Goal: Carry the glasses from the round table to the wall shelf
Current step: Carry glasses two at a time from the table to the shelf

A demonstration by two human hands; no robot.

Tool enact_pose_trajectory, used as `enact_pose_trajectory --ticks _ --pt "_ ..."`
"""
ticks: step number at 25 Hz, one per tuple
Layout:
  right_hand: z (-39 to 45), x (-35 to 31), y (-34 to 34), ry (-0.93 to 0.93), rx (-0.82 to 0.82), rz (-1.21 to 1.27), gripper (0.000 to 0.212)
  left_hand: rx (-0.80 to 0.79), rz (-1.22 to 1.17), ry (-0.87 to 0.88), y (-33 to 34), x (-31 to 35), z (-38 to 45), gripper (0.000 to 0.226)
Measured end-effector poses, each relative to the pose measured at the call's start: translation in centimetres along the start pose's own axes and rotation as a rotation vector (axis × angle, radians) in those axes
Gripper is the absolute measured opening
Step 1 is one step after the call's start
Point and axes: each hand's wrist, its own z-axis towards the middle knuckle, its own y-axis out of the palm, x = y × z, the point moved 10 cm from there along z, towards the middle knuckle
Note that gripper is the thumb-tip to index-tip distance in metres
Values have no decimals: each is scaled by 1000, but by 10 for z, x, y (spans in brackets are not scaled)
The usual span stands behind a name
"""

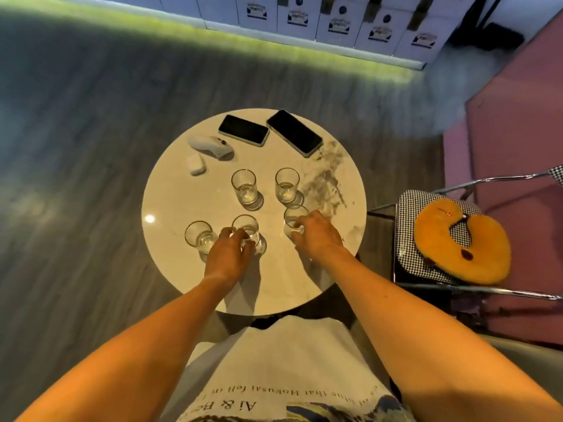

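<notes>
Marble tabletop (170, 190), frame centre: five glasses. Left hand (227, 257), fingers curled round lower-middle glass (247, 231); right hand (318, 236), fingers gripping lower-right glass (293, 222). Three glasses (243, 185) stand free. Two phones (243, 130) at top.

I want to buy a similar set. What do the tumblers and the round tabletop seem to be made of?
The tumblers, like the far left one, look like clear glass: the tabletop shows through their walls and thick bases.

The round tabletop looks like polished marble or a marble-look slab: white, with grey veining on the right, and glossy enough to mirror a light. Which one, the view cannot settle.
</notes>
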Motion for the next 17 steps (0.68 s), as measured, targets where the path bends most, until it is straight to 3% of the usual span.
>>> enact_pose_trajectory --ticks 4,9,14,17 --pt "3 3 0 -30 27 48 30 30 -4 48 -2 5 1 28" --pt "-6 40 -43 -48 149 132 28 16 93 298 1 61 6 28" --pt "-23 149 -154 44 356 166 27 42 66 522 11 199 20 30" --pt "-35 210 -221 94 432 146 28 85 48 561 17 287 33 32"
